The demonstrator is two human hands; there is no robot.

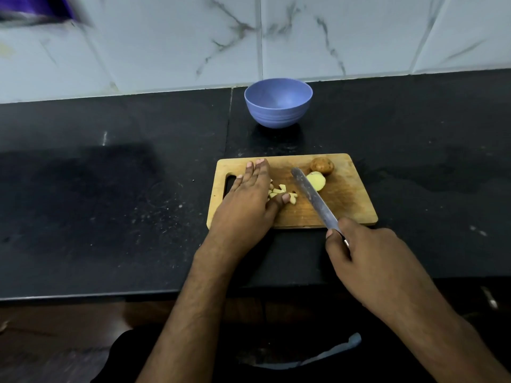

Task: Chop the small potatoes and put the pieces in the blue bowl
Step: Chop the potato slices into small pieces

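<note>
On the rectangular wooden cutting board (pixel 345 200), the left hand (pixel 249 200) is lying palm down with fingers straight and close together, pointing toward the far edge. Small pale chopped potato pieces (pixel 279 193) are sitting just beside the right side of those fingers, and the thumb tip is touching the nearest pieces. Some pieces may be lying hidden under the palm, cannot tell. The right hand (pixel 367 250) is gripping the handle of the long steel kitchen knife (pixel 313 199), fingers curled around it, near the board's front edge. The blade is angling up and left across the board, its tip area lying against the cut pale half potato (pixel 318 181). A whole brown-skinned small potato (pixel 322 165) is sitting just behind that half, near the board's far right corner, well apart from both hands. The round blue plastic bowl (pixel 278 111) is standing upright on the black stone countertop (pixel 110 203), beyond the board, near the white marble-pattern tiled wall (pixel 166 37).
</note>
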